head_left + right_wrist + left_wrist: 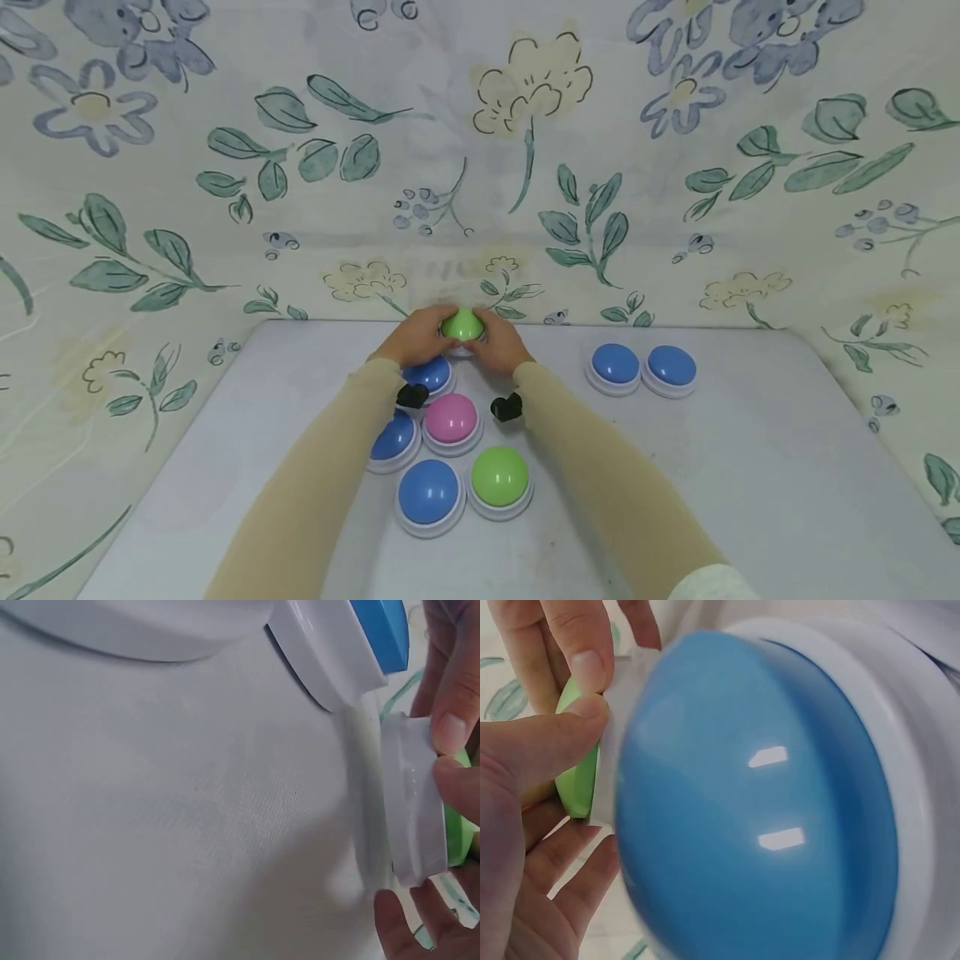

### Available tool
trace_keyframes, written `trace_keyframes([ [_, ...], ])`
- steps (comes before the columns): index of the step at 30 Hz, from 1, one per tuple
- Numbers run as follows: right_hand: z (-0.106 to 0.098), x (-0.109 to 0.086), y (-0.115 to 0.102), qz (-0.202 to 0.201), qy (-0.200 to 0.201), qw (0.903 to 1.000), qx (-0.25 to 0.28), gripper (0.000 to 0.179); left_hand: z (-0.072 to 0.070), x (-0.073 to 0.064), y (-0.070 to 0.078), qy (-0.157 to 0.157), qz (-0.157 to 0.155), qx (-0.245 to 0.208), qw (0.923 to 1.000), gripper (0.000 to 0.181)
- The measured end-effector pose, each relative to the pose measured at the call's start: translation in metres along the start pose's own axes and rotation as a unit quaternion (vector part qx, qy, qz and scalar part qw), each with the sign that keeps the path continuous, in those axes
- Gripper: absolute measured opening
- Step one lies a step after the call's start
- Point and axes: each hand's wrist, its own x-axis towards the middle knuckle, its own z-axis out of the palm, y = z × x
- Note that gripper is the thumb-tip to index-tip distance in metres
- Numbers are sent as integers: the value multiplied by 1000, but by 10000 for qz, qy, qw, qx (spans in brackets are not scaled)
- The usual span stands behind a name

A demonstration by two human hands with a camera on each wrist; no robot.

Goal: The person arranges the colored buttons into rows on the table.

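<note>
A push button with a green dome (462, 325) and a white base (414, 802) is at the table's far edge, between both hands. My left hand (420, 335) grips its left side and my right hand (504, 342) its right, the two thumbs meeting at the near side. Whether the base touches the table is hard to tell. Just nearer, partly behind the left hand, sits a blue button (429, 373). A blue dome (757, 795) fills much of the left wrist view.
Nearer stand a pink button (450, 418), a second green button (500, 476) and two blue buttons, one (392, 437) partly covered by the left sleeve. Two more blue buttons (616, 364) are side by side at right. Flowered cloth (450, 208) hangs behind the white table (750, 467).
</note>
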Motion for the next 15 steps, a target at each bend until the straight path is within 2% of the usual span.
trace_keyframes([
  [9,-8,-14,-4,-173,140,9996,177,66,-7,-6,12,-77,166,267,9995,64],
  [15,-14,-23,-4,-391,210,9988,225,66,-9,-8,20,-22,293,402,9988,64],
])
